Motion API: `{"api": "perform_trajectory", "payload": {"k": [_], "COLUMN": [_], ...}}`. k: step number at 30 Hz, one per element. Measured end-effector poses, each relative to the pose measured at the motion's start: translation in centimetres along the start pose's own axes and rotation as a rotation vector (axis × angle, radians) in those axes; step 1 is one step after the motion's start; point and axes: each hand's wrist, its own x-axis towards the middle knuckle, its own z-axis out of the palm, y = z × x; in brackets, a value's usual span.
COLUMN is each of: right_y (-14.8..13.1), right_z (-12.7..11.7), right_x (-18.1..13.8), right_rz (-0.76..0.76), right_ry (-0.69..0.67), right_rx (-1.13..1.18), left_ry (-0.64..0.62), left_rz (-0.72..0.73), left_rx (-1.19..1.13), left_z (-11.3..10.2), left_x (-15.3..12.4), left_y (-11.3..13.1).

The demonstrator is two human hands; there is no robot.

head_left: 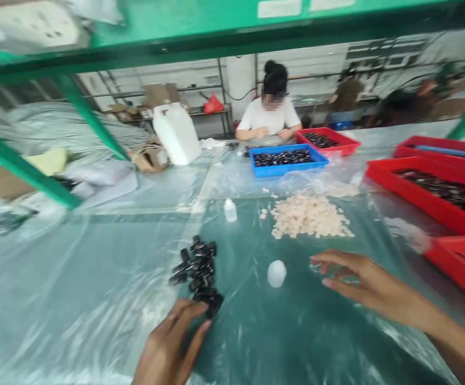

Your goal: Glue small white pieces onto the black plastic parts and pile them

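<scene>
My left hand (172, 342) is low at the front, its thumb and forefinger closed at the end of a small black part (215, 305). That part lies against a loose pile of shiny black parts (200, 267). My right hand (353, 278) hovers over the green mat, fingers curved and apart, with no object plainly visible in them. Between my hands stands a small white rounded piece (276, 274). Farther back are a small white bottle (230, 210) and a heap of small cream-coloured pieces (310, 216).
Red trays (401, 166) of dark parts line the right side. A blue tray (288, 170) and another red tray (350, 147) stand before a co-worker (270, 112) across the table. A white jug (178, 133) and green frame posts (90, 115) are at left; a green beam crosses above.
</scene>
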Motion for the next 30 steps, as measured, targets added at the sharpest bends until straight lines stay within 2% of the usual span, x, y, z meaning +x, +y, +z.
{"api": "perform_trajectory", "payload": {"k": [3, 5, 8, 11, 13, 16, 19, 22, 26, 30], "right_y": [-1.2, -1.6, -2.1, -2.4, -2.6, -2.4, -1.7, -0.6, 0.3, 0.4], "right_z": [3.6, 5.1, 6.2, 6.2, 5.8, 5.3, 4.9, 4.6, 3.8, 3.3], "right_x": [2.6, 3.7, 5.0, 6.1, 6.9, 7.7, 7.8, 7.8, 7.9, 7.9], "right_rz": [-0.014, -0.028, -0.048, -0.096, -0.151, -0.198, -0.178, -0.144, -0.129, -0.145], "right_ry": [-0.074, -0.108, -0.136, -0.217, -0.276, -0.272, -0.230, -0.179, -0.124, -0.102], "right_rx": [-0.042, -0.041, 0.011, 0.151, 0.274, 0.433, 0.576, 0.700, 0.797, 0.841], "left_ry": [-0.075, -0.102, -0.133, -0.155, -0.149, -0.089, -0.011, 0.005, -0.128, -0.263], "left_rz": [0.015, -0.005, -0.019, -0.006, -0.009, -0.065, -0.153, -0.204, -0.247, -0.326], "left_rx": [0.087, 0.129, 0.129, 0.039, -0.074, -0.314, -0.634, -0.959, -1.246, -1.403], "left_z": [0.9, 1.6, 2.0, 1.6, 1.2, 1.3, 2.6, 4.3, 5.9, 6.6], "left_x": [0.3, 1.2, 2.3, 2.7, 3.0, 4.9, 8.6, 13.2, 17.4, 17.9], "left_y": [-0.2, 0.4, 1.6, 2.7, 3.5, 4.8, 6.0, 6.7, 6.6, 5.6]}}
